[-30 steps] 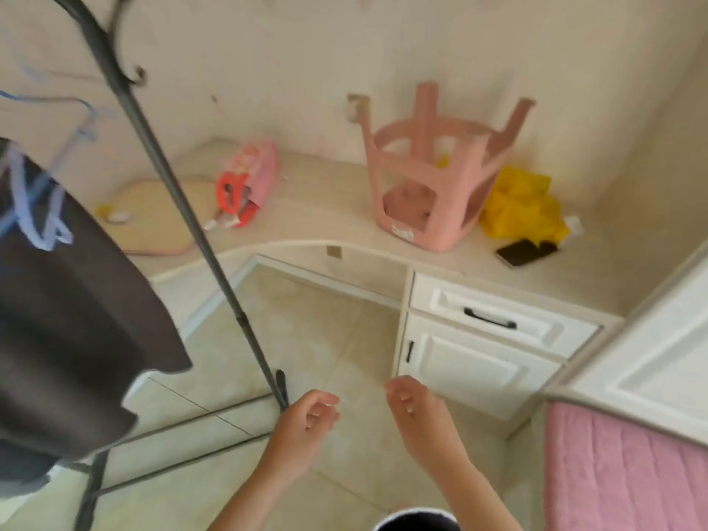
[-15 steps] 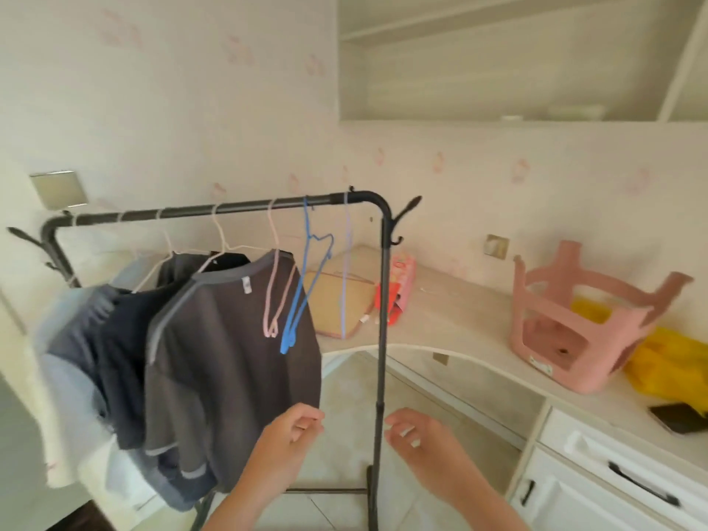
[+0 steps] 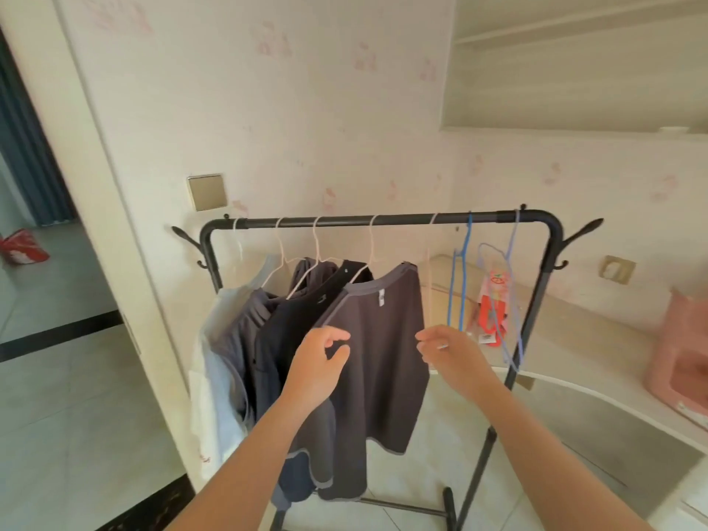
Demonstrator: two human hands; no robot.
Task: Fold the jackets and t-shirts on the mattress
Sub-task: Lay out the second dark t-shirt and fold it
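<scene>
Both your bare forearms reach forward and up, well apart. Your left grip [image 3: 320,364] is loosely curled, thumb spread from the fingers. Your right grip [image 3: 450,348] is relaxed, fingers pointing left toward it.

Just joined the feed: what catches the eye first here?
A black clothes rack stands mid-frame, garments bunched on its left half. The left hand and right hand reach toward the front dark grey t-shirt, neither plainly gripping it. Empty blue hangers dangle at its right end.
</scene>
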